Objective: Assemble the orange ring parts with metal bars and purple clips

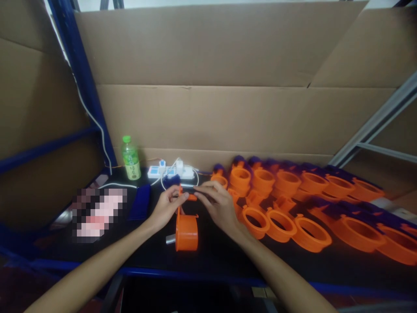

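Observation:
My left hand (165, 208) is closed on the upright arm of an orange plastic ring part (188, 234), whose round collar hangs below the fingers. A short silver metal tube (170, 239) shows beside the collar's lower left; whether it is attached I cannot tell. My right hand (220, 208) comes in from the right with thumb and fingers pinched. Between those fingertips a thin silvery rod-like piece (188, 186) points left toward the top of the orange part. Its exact kind is too small to make out.
Rows of similar orange ring parts (282, 224) cover the right side of the black table. Behind my hands lie a white power strip (153, 172) and cables. A green-capped bottle (131, 161) stands back left, near a dark blue flat object (140, 203). Cardboard (208, 117) walls the back.

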Tool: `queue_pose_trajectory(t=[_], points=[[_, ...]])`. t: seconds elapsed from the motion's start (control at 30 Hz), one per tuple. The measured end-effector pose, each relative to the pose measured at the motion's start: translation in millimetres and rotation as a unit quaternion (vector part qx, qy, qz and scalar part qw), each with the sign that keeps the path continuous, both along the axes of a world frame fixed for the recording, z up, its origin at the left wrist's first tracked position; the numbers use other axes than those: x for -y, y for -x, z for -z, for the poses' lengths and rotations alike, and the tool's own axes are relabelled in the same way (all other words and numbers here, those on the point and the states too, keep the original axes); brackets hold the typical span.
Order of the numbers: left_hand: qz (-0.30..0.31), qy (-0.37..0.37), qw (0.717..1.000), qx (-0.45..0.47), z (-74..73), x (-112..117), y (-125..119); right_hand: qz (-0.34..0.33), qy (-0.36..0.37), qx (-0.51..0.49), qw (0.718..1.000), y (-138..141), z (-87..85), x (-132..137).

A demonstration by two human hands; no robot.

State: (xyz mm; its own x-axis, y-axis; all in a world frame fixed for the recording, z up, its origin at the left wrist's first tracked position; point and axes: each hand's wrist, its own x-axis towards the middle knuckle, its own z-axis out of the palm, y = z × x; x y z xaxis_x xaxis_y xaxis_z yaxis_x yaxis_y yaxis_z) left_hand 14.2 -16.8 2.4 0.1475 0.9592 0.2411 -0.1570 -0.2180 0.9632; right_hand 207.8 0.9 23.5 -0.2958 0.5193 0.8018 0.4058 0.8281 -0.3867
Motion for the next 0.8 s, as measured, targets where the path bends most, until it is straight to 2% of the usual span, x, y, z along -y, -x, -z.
queue_pose_trajectory(t=[0.13,0.3,0.43,0.53,0.67,0.73,0.8], points=[[-0.005,-0.019,1.000,-0.005,0.4,0.9,-2.0,0.005,-0.016,-0.001,1.000,1.5,3.7,0.7],[-0.009,-0.028,1.000,-0.011,2.2,0.3,-2.3,0.029,-0.064,0.088,0.994,1.5,8.5,0.6],[-0.017,-0.012,1.000,-0.006,4.0,-0.5,-1.2,0.033,-0.079,0.096,0.992,4.8,8.6,0.2],[-0.040,0.031,0.998,0.034,5.9,-3.7,1.2,0.015,-0.074,0.099,0.992,10.6,5.5,-3.8],[-0.061,0.100,0.982,0.149,2.9,-11.0,8.8,-0.021,-0.014,0.099,0.995,23.0,-5.7,-23.3],[-0.057,0.114,0.974,0.189,-0.1,-14.6,12.9,0.020,0.041,0.123,0.991,31.3,-12.5,-38.1],[-0.067,0.123,0.967,0.214,-1.9,-17.5,15.8,0.052,0.087,0.221,0.970,40.8,-17.1,-52.2]])
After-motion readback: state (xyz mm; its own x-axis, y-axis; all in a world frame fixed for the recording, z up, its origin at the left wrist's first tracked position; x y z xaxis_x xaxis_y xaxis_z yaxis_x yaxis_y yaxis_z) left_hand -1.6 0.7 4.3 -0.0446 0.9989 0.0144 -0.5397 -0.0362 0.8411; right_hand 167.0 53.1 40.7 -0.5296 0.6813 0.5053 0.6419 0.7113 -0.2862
